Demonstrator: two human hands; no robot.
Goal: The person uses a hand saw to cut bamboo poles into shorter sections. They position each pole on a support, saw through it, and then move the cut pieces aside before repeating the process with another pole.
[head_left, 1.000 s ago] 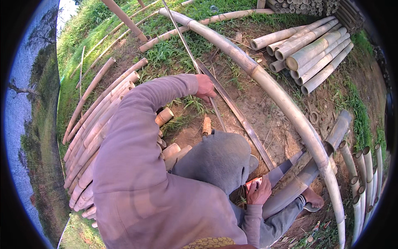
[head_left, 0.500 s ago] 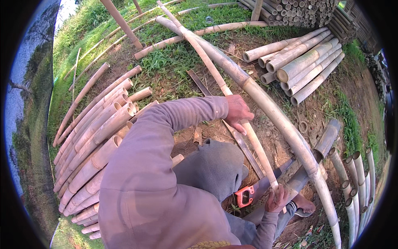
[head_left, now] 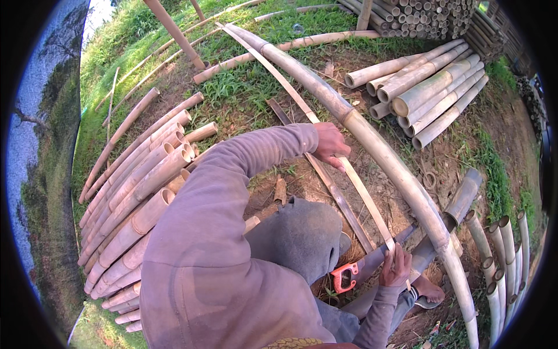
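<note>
A long, pale bamboo strip (head_left: 367,199) runs from the far grass down across the middle, and both my hands are on it. My left hand (head_left: 331,146) is closed around its middle. Closer to me, my right hand (head_left: 396,267) pinches the strip near its near end, which sticks out below the fingers. A handsaw (head_left: 367,265) with an orange handle lies by my bent knee, left of my right hand. To the right of the strip, a thick bamboo pole (head_left: 381,145) crosses over a darker bamboo piece (head_left: 463,195) on the ground.
A large stack of cut bamboo (head_left: 131,198) lies to my left. Shorter poles (head_left: 433,75) are piled at the far right, and several upright tubes (head_left: 494,250) stand at the near right. A dark flat slat (head_left: 334,192) lies beside the strip. My sandaled foot (head_left: 429,291) is near the pole.
The strip has turned, showing a paler, narrower face. My right hand has shifted slightly right and away from me, its fingers placed differently. My left hand stays on the strip.
</note>
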